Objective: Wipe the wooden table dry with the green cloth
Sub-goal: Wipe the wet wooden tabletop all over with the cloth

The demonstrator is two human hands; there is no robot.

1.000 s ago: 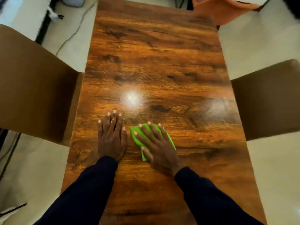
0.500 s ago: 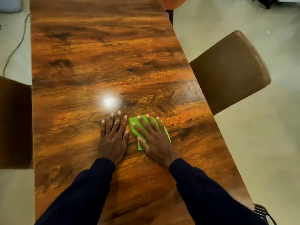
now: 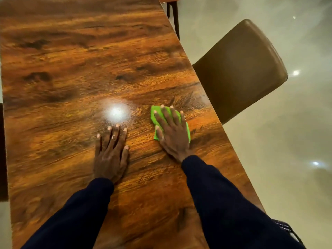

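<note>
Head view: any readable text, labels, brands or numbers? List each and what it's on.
None readable in the head view.
wooden table: bare grain and a light glare, no print.
green cloth: plain, no tag showing, mostly under the right hand.
left hand: flat on the table, wears a ring, too small to show any marking.
brown chair: no label visible.

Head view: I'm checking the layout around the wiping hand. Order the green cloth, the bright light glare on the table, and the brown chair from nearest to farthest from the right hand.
1. green cloth, under the right hand.
2. light glare, to its left.
3. brown chair, beyond the table's right edge.
</note>
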